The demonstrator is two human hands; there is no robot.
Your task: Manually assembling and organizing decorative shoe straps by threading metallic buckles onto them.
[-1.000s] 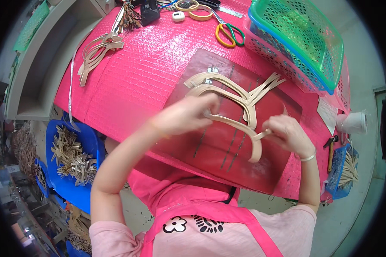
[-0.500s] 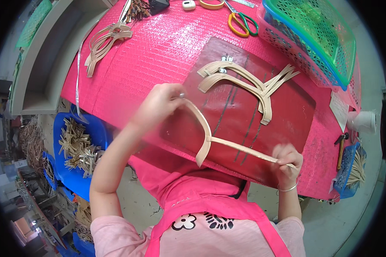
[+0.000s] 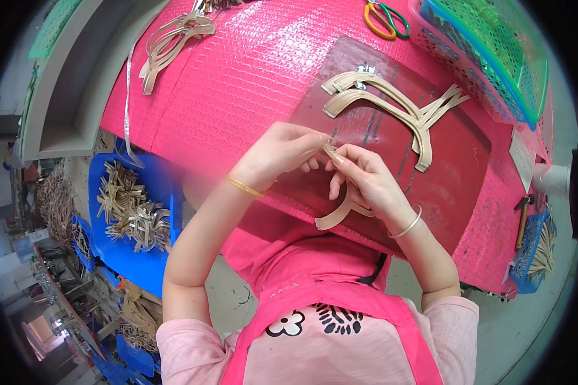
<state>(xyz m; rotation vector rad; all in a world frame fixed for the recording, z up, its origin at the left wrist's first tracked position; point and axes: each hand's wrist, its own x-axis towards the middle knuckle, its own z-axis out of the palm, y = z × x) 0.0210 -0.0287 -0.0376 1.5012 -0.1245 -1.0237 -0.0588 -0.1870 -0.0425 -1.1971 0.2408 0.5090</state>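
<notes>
My left hand (image 3: 282, 151) and my right hand (image 3: 365, 179) meet over the near edge of a dark red mat (image 3: 456, 160). Both pinch the ends of one pale flat strip (image 3: 338, 215), which bends into a loop that hangs below my right palm. Just beyond my hands a woven piece of the same pale strips (image 3: 392, 106) lies on the mat, untouched. The mat rests on a table covered in pink bubble sheet (image 3: 250, 70).
Scissors (image 3: 382, 13) and a green mesh basket (image 3: 494, 51) sit at the far right. A bundle of looped strips (image 3: 170, 42) lies far left. A blue tray of folded strip pieces (image 3: 131, 212) stands left, below table level. A hammer (image 3: 523, 215) lies at right.
My hands were apart, stretching the strip out along the mat's near edge. They have come together, and the strip now curls into a loop between them.
</notes>
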